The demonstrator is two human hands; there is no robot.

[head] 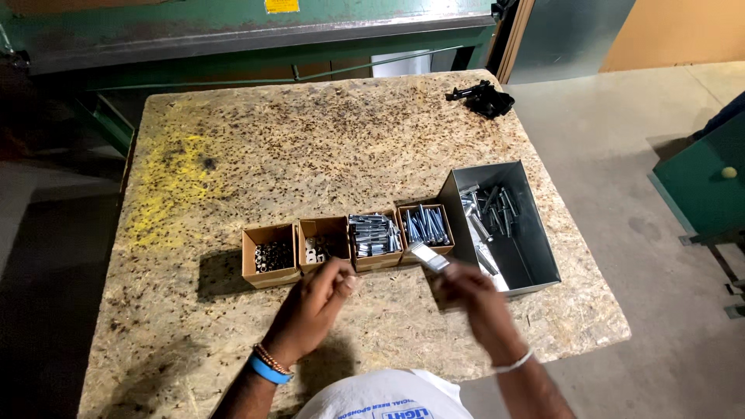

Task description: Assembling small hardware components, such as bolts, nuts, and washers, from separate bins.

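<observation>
My right hand [473,299] holds a silver bolt [428,256] just in front of the cardboard boxes, its fingers blurred. My left hand [318,302] hovers near the second box, fingertips pinched together; whether a small part sits in them I cannot tell. In a row on the chipboard table [233,171] stand several small cardboard boxes: one with dark nuts [270,254], one with washers [323,244], one with short silver bolts [372,237], one with longer bolts [425,226]. A grey metal bin [512,233] with assembled bolts sits to the right.
A black bundle of parts [483,99] lies at the table's far right corner. A green metal machine [248,39] stands behind the table. A green cabinet [702,186] is at the right, across the concrete floor. A yellow stain [174,174] marks the table's left side.
</observation>
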